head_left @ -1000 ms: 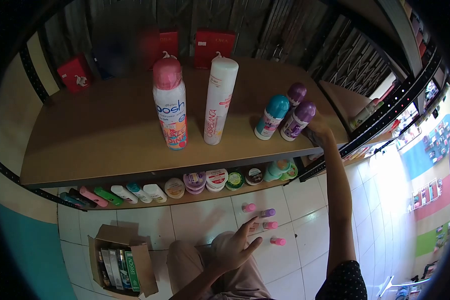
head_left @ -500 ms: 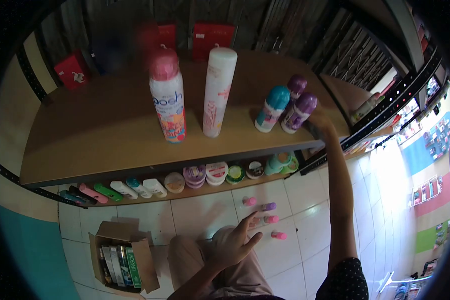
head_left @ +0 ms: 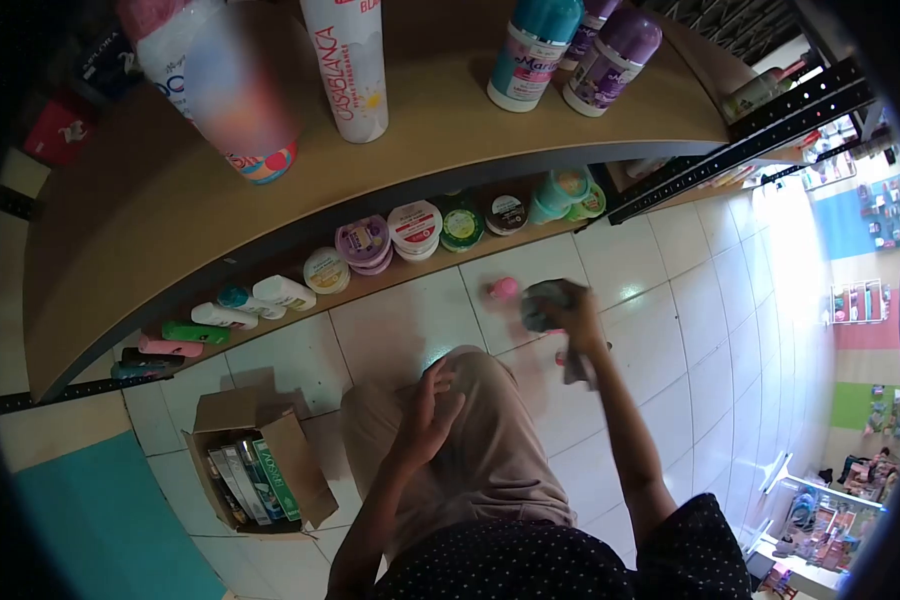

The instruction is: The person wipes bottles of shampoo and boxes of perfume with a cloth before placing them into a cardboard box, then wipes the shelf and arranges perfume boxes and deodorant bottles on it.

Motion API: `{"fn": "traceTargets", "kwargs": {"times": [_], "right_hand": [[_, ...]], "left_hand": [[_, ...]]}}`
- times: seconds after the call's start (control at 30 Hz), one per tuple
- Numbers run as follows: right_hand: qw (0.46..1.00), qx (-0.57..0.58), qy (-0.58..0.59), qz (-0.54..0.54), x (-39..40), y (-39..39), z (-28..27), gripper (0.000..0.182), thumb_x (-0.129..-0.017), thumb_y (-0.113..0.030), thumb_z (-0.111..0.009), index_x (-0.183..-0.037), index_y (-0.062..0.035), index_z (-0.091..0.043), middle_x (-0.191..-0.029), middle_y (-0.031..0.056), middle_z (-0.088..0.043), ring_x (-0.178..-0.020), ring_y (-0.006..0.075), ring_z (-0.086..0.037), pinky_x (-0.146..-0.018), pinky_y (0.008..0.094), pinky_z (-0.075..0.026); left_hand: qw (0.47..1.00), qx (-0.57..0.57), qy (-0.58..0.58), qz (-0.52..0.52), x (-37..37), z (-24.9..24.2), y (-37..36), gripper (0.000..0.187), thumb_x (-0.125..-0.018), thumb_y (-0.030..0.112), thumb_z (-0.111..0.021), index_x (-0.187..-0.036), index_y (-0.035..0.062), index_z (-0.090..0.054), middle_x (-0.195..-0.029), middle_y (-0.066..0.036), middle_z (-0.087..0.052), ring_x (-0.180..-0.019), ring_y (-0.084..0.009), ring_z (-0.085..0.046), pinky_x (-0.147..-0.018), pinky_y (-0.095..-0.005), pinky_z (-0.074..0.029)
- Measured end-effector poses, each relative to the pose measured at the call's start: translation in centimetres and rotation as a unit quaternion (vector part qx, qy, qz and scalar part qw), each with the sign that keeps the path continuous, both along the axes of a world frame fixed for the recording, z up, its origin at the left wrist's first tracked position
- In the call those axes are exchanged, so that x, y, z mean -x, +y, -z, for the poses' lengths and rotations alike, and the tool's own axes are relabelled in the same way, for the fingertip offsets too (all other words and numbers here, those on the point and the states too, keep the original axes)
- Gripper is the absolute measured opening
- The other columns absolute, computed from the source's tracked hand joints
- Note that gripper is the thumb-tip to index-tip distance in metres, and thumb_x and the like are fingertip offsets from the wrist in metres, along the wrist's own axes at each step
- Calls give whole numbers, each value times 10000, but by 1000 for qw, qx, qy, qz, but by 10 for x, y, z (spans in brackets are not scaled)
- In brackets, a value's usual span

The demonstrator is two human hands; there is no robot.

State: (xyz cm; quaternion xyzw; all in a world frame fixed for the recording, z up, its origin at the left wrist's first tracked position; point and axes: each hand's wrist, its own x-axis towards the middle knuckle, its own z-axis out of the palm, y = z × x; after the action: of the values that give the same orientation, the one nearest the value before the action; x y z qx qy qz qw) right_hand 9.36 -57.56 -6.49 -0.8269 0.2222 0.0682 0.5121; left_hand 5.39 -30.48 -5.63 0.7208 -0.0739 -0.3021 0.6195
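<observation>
My right hand (head_left: 575,315) is closed round a dark grey cloth (head_left: 550,305), over the floor in front of the shelf. Close by, a pink-capped bottle (head_left: 503,288) lies on the tiles, and others are partly hidden by the cloth. My left hand (head_left: 430,405) hovers above my lap, fingers apart and holding nothing. On the shelf (head_left: 420,170) stand a white Casablanca can (head_left: 350,70), a teal-capped roll-on (head_left: 533,55) and a purple-capped roll-on (head_left: 610,62). A Posh can (head_left: 170,75) is at the left, partly covered by a blur.
An open cardboard box (head_left: 315,485) with upright packages is on the floor at the left. Round tubs (head_left: 415,225) and small bottles (head_left: 223,316) line the lower shelf. A black perforated post (head_left: 670,190) borders the shelf at the right.
My right hand has come down from beside the roll-ons to above the floor bottles, with the cloth now visible. My left hand has drawn back from those bottles. The view has tilted downward.
</observation>
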Motion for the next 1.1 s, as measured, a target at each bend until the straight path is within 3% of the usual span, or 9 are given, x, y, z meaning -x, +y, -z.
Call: {"fn": "traceTargets", "kwargs": {"times": [0.2,0.3,0.43,0.63,0.7,0.8,0.87,1.0,1.1], "right_hand": [[944,320,-49,-68,-37,31,105,429,-612,-145,-658,-1022,-76,-550,-787,191,-592,-731,296,-600,-628,382,-483],[906,388,97,-136,-46,24,136,429,-612,-134,-668,-1017,-75,-542,-770,184,-607,-717,263,-612,-635,362,-496],[961,174,56,-207,-36,18,139,396,-596,-223,-687,-939,-61,-572,-814,162,-604,-748,273,-600,-662,362,-480],[921,-81,109,-364,-24,53,-20,442,-626,-288,-699,-975,-47,-576,-827,87,-610,-714,188,-592,-630,291,-473],[899,-142,104,-400,-20,61,-53,485,-629,-307,-696,-1010,-37,-563,-823,78,-605,-691,177,-583,-620,297,-475],[952,-188,109,-214,-15,66,-74,457,-712,-284,-615,-1067,-10,-525,-814,64,-585,-684,152,-559,-604,264,-466],[907,-417,57,-28,-15,60,-67,386,-788,-208,-494,-1112,2,-492,-807,65,-571,-698,142,-544,-624,232,-448],[958,-174,-215,71,15,122,-82,340,-781,-88,-443,-1100,17,-497,-932,89,-582,-776,178,-557,-718,266,-435],[935,102,-336,-60,49,157,-77,343,-735,-27,-474,-1074,0,-513,-1099,155,-521,-946,264,-520,-856,324,-373]], "left_hand": [[998,-49,-24,-41,3,-8,14,563,-811,268,-525,-1256,47,-262,-1123,-178,-450,-1013,-263,-463,-866,-354,-349],[997,-66,8,-46,4,-3,20,543,-823,278,-505,-1261,64,-264,-1130,-169,-445,-1021,-261,-459,-852,-355,-354],[997,-58,-8,-58,0,10,17,527,-837,282,-480,-1264,64,-260,-1132,-164,-445,-1024,-263,-459,-837,-369,-362],[990,9,-104,-100,-25,9,-14,436,-874,328,-393,-1193,32,-363,-1040,-140,-493,-932,-230,-504,-768,-307,-405],[990,40,134,-17,-29,2,-18,429,-894,386,-304,-1115,42,-433,-882,-73,-534,-788,-178,-538,-693,-266,-429],[960,168,194,-111,-25,1,-24,484,-888,464,-239,-1064,70,-459,-770,-14,-526,-676,-135,-533,-620,-255,-441],[943,215,199,-158,-24,-10,-26,501,-880,486,-231,-1069,80,-456,-790,-18,-531,-689,-125,-533,-621,-258,-445],[880,380,199,-205,-28,-14,-31,532,-871,502,-233,-1135,85,-430,-903,-47,-556,-727,-147,-561,-637,-275,-470],[873,364,201,-254,-35,-47,-38,528,-874,496,-233,-1180,96,-390,-1007,-54,-533,-872,-157,-537,-746,-284,-446]]}}
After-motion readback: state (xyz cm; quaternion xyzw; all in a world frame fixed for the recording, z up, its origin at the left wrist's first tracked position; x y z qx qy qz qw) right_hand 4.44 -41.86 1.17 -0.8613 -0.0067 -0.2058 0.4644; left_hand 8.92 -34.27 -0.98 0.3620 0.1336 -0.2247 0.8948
